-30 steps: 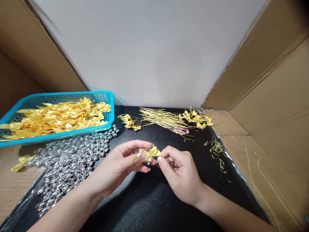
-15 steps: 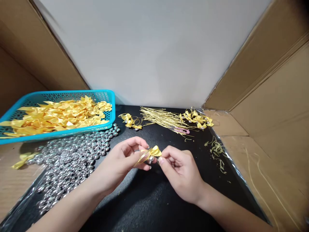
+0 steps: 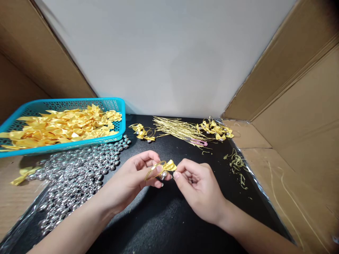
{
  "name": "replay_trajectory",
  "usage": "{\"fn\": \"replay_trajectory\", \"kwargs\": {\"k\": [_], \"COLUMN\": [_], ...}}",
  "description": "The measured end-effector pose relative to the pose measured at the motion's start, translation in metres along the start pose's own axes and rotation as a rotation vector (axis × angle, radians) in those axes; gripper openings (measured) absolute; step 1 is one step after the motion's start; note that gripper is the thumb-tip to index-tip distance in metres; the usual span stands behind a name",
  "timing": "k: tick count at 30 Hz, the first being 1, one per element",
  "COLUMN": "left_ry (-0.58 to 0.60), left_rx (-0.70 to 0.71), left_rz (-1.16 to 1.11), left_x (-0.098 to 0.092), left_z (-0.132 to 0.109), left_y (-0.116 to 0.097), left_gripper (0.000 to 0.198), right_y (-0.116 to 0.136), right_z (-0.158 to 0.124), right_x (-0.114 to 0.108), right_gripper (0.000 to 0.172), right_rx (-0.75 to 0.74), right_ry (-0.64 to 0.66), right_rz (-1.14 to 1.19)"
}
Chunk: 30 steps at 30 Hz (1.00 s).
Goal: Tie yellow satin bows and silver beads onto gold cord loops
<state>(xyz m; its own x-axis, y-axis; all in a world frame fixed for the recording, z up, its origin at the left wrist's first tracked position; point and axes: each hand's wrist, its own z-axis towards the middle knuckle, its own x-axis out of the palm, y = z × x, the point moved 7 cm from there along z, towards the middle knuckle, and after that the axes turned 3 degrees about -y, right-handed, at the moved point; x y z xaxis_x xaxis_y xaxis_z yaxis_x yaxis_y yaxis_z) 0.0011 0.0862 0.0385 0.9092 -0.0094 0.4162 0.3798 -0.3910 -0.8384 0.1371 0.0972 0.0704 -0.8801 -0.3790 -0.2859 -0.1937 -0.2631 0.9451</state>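
My left hand (image 3: pixel 143 172) is closed on a yellow ribbon bow (image 3: pixel 170 165), which has a looped gold cord and a shiny silver jingle bell (image 3: pixel 163 175) under it. The cord loop lies across my left thumb. At the bow's right end, my right hand (image 3: pixel 197 187) has thumb and forefinger pinched together. A tail of the bow seems to reach those fingertips, but what lies between them is too small to make out. Both hands are above the black work surface (image 3: pixel 148 222).
A blue basket (image 3: pixel 123 120) full of yellow bows stands at the back left. Silver bells (image 3: pixel 76 180) spread in front of it. Gold cords (image 3: pixel 176 127), a pink-handled tool (image 3: pixel 199 142), finished-looking bows with bells (image 3: pixel 215 129) and cord scraps (image 3: pixel 237 162) lie behind and right. Cardboard walls flank the surface.
The cord loop and bell have shifted slightly left and turned a little in my left fingers. My right hand stays almost in the same place, still pinched.
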Motion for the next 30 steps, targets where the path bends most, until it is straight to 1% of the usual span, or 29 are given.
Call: {"fn": "replay_trajectory", "kwargs": {"k": [6, 17, 21, 24, 30], "left_ry": [0.021, 0.018, 0.026, 0.027, -0.045], "left_rx": [-0.038, -0.051, -0.046, -0.028, 0.002], "left_rz": [-0.093, -0.112, -0.083, -0.044, 0.035], "left_x": [0.0032, 0.0022, 0.0040, 0.0051, -0.0009], "left_z": [0.0003, -0.0001, -0.0005, -0.0005, -0.0009], "left_y": [0.0011, 0.0033, 0.0028, 0.0012, 0.0003], "left_gripper": [0.019, 0.018, 0.017, 0.018, 0.019], "right_y": [0.0042, 0.0049, 0.0052, 0.0043, 0.0022], "right_z": [-0.0007, 0.0001, 0.0002, 0.0000, -0.0007], "right_x": [-0.0032, -0.0033, -0.0032, -0.0021, 0.0002], "right_gripper": [0.018, 0.019, 0.020, 0.018, 0.018], "right_rx": [-0.025, -0.017, -0.017, -0.004, 0.013], "right_ry": [-0.030, -0.054, -0.051, -0.024, 0.020], "right_rz": [-0.003, -0.019, -0.012, -0.008, -0.024]}}
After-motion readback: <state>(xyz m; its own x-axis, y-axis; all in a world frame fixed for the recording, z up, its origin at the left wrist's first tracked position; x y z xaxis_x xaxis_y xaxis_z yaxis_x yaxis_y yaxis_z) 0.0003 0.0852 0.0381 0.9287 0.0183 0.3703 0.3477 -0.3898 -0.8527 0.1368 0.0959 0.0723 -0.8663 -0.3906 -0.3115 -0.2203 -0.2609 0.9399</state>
